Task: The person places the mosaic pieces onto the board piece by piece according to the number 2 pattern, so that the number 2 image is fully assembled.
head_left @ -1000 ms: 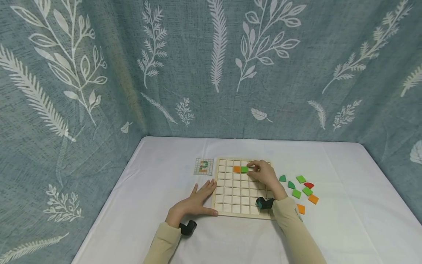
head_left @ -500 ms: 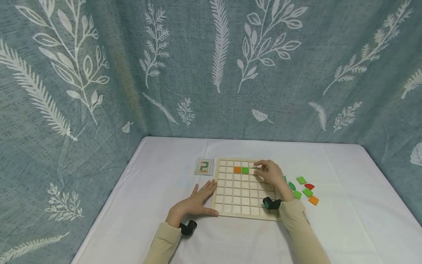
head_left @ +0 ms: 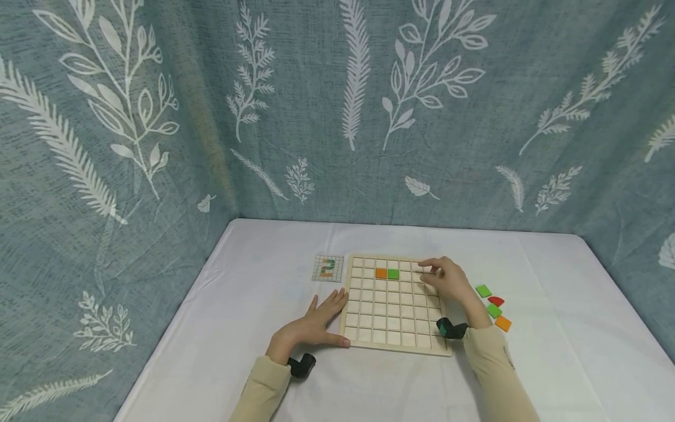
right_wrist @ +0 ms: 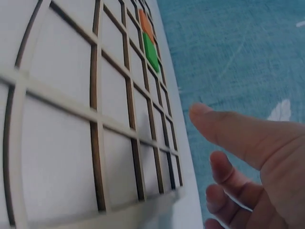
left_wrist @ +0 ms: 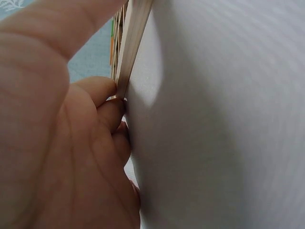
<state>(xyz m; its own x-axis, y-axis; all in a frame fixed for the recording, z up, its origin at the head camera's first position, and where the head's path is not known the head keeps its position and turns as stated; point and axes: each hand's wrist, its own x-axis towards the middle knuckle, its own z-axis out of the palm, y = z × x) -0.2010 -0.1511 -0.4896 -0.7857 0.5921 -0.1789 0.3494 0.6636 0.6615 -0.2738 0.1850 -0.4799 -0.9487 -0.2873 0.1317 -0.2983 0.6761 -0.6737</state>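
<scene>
Right hand [head_left: 452, 283] hovered, fingers apart, nothing showing between, above the board [head_left: 394, 322]; left hand [head_left: 315, 324], spread, touched its edge. Light pressure seemed best to me.

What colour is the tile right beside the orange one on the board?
That tile is bright green, showing best in the right wrist view.

Backdrop cloth [head_left: 316, 205], blue-green, woven-looking, hung behind the table and along both sides, soft folds at the corners; printed in white with botanical motifs: large leafy spray [head_left: 128, 94] at left, feathery frond [head_left: 355, 76] upright near the middle, second leafy spray [head_left: 413, 82] just right of it, small single leaf [head_left: 418, 186] below that; white tablecloth [head_left: 569, 351], lightly creased, rounded far corners, far edge against the backdrop; blue-green fabric also in both wrist views
</scene>
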